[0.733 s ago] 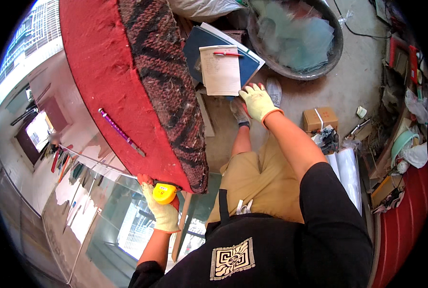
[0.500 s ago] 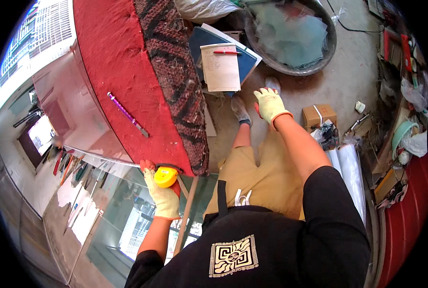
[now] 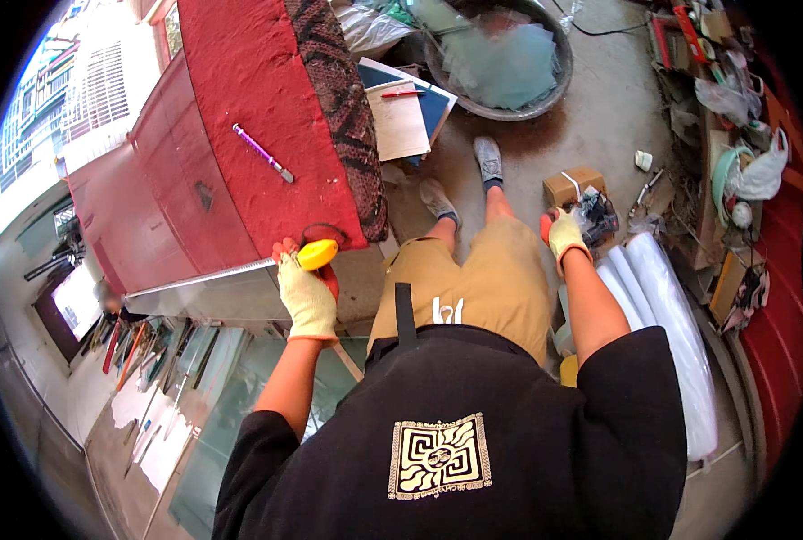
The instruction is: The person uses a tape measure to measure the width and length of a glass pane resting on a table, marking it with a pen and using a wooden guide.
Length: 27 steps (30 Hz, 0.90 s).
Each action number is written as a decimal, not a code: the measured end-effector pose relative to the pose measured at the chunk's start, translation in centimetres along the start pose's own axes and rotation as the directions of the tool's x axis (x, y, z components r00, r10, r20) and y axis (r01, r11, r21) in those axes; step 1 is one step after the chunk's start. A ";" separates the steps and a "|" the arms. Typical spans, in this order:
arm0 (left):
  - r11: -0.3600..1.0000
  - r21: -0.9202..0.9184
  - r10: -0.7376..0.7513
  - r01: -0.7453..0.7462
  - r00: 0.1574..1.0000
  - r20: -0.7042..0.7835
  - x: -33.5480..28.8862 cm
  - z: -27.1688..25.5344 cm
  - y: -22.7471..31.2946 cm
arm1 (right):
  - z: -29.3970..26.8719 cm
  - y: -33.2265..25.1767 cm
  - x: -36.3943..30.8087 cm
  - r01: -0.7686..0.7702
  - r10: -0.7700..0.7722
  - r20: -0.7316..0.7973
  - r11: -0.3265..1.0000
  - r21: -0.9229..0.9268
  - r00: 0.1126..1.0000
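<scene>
In my gloved left hand is a yellow tape measure, held by the near corner of a table covered in red cloth. The glove is cream with red-orange fingertips. A purple pen-shaped tool with a metal end lies on the red cloth. On my right side, my gloved right hand hangs next to a small cardboard box. Its fingers are loosely bent and apart, and nothing shows in them.
A notepad with a red pen lies on a blue folder. Beyond is a dark round tub of glass pieces. Rolls of clear plastic stand at my right. Glass sheets lean at lower left.
My right hand has swung right and back, from above my shoes to beside the cardboard box. The view has shifted, and my left hand still holds the tape measure near the table corner.
</scene>
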<state>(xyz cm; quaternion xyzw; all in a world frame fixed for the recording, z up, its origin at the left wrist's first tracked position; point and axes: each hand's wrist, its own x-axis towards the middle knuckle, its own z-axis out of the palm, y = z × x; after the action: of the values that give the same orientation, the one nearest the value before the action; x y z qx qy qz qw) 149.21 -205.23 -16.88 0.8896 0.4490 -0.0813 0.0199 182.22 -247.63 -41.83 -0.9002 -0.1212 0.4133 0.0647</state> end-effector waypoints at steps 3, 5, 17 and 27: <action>0.999 0.040 0.018 -0.020 0.999 0.030 -0.3 -0.5 -0.2 | 1.8 4.3 -5.1 -0.189 0.184 0.045 0.963 0.192 0.982; 0.997 0.071 0.000 -0.001 1.000 0.021 -0.7 0.0 -0.3 | 6.2 9.5 -4.5 -0.184 0.189 -0.013 0.967 0.174 0.982; 0.992 0.125 -0.017 0.006 0.996 0.092 0.1 -1.4 0.3 | -3.9 4.1 -6.9 0.048 -0.042 -0.026 0.950 0.307 0.999; 0.977 0.206 -0.101 0.050 0.965 0.243 0.8 -1.0 -0.6 | -3.1 14.5 -5.4 -0.023 0.015 0.038 0.974 0.225 0.999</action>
<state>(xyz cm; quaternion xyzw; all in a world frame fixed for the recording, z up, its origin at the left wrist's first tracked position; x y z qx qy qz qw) 149.33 -204.10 -15.99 0.8518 0.4662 -0.2385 -0.0150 183.56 -263.14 -38.98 -0.8806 -0.0660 0.4410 0.1604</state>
